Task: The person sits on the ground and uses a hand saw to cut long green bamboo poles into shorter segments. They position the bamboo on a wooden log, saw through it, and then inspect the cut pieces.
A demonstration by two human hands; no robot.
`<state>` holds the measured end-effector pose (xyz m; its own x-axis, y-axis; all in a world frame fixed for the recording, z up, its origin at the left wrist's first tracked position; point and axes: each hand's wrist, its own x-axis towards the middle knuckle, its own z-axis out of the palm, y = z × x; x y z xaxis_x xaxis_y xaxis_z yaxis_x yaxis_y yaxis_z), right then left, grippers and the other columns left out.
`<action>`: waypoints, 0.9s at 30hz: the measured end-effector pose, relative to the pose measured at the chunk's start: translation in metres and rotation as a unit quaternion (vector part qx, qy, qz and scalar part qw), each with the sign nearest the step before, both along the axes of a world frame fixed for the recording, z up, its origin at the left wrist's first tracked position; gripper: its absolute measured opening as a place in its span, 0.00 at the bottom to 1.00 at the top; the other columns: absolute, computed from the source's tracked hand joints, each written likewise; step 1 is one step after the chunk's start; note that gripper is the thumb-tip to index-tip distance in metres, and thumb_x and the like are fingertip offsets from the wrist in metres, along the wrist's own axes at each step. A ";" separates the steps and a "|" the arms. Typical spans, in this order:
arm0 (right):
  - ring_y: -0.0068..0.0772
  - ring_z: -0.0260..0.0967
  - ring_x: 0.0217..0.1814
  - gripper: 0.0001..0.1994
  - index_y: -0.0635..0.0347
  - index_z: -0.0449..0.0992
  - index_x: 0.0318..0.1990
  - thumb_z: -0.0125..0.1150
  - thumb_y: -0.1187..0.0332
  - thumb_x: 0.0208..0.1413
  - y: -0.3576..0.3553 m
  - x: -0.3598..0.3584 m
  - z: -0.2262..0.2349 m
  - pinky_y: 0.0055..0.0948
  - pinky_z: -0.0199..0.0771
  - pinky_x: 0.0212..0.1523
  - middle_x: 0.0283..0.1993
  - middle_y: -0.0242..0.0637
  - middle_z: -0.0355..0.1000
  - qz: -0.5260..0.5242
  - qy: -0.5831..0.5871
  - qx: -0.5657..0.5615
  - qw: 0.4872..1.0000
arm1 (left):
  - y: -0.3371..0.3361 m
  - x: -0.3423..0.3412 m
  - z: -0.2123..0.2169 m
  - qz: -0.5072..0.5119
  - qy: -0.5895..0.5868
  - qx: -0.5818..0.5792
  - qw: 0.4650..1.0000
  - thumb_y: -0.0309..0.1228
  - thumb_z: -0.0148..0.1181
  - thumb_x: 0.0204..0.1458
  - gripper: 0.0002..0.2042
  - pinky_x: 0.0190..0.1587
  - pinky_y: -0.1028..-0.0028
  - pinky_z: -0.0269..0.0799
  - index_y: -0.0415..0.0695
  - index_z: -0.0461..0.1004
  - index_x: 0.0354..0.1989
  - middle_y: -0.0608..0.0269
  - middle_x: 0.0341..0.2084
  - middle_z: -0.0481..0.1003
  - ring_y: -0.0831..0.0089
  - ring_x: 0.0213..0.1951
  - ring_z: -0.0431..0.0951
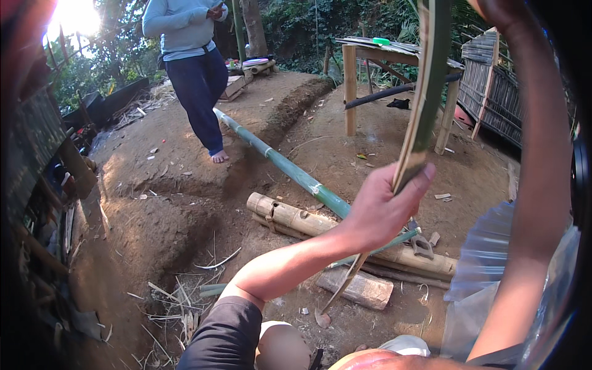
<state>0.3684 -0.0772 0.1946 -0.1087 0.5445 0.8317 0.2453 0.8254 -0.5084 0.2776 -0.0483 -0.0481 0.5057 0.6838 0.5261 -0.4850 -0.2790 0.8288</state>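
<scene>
My left hand (390,206) is closed around a long split bamboo strip (425,105), green on its outer face and pale along the cut side. The strip stands steeply, leaving the picture at the top edge, while its thin lower end slants down to the dirt between my legs. High at the upper right, my right hand (501,13) is raised close to the strip's upper part. The top edge cuts off its fingers, so their grip is hidden. Below my left hand lie a thick dry bamboo pole (296,216) with cut holes and a short log (354,287).
A long green bamboo pole (277,159) runs across the dirt ground. Beyond it stands a barefoot person (191,68). A wooden-legged table (350,89) is at the back right, near a bamboo-slat wall (481,80). Clear plastic sheeting (484,246) and bamboo shavings (185,302) lie nearby.
</scene>
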 end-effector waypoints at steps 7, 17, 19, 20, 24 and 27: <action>0.44 0.73 0.54 0.43 0.67 0.35 0.75 0.54 0.52 0.67 0.028 -0.019 -0.239 0.39 0.72 0.55 0.52 0.53 0.71 0.056 -0.164 -0.114 0.978 | 0.020 -0.047 0.014 0.173 -0.249 -0.089 0.949 0.44 0.50 0.67 0.18 0.15 0.78 0.52 0.48 0.59 0.27 0.73 0.14 0.56 0.83 0.13 0.55; 0.39 0.70 0.22 0.29 0.32 0.66 0.69 0.62 0.51 0.59 0.046 -0.008 -0.395 0.38 0.70 0.18 0.31 0.38 0.67 -0.093 -0.358 0.044 0.928 | 0.018 -0.061 -0.176 0.358 -0.243 -0.243 0.868 0.42 0.45 0.69 0.14 0.44 0.73 0.69 0.47 0.66 0.34 0.68 0.32 0.70 0.78 0.37 0.71; 0.39 0.68 0.22 0.28 0.36 0.70 0.67 0.64 0.53 0.58 0.053 0.002 -0.417 0.37 0.70 0.21 0.30 0.37 0.67 -0.056 -0.361 0.054 0.929 | 0.007 -0.061 -0.205 0.377 -0.167 -0.274 0.869 0.44 0.43 0.70 0.15 0.50 0.70 0.68 0.47 0.71 0.42 0.69 0.37 0.72 0.77 0.44 0.71; 0.39 0.67 0.22 0.27 0.39 0.72 0.65 0.65 0.55 0.57 0.059 0.007 -0.425 0.37 0.69 0.22 0.29 0.36 0.67 -0.034 -0.361 0.066 0.929 | 0.007 -0.062 -0.218 0.365 -0.119 -0.274 0.881 0.46 0.42 0.70 0.17 0.52 0.70 0.67 0.46 0.71 0.44 0.68 0.40 0.72 0.76 0.45 0.72; 0.39 0.69 0.24 0.27 0.41 0.75 0.62 0.69 0.60 0.52 0.058 0.025 -0.468 0.37 0.69 0.23 0.29 0.34 0.68 0.011 -0.388 -0.007 0.921 | -0.010 -0.069 -0.270 0.280 0.037 -0.345 0.895 0.55 0.35 0.69 0.27 0.53 0.69 0.68 0.43 0.70 0.52 0.64 0.45 0.74 0.72 0.46 0.73; 0.40 0.68 0.25 0.26 0.43 0.76 0.61 0.69 0.62 0.51 0.050 0.048 -0.528 0.37 0.69 0.26 0.30 0.35 0.67 0.034 -0.432 -0.091 0.897 | -0.031 -0.084 -0.353 0.033 0.067 -0.484 0.872 0.53 0.41 0.69 0.28 0.53 0.65 0.71 0.38 0.67 0.58 0.57 0.48 0.74 0.69 0.48 0.76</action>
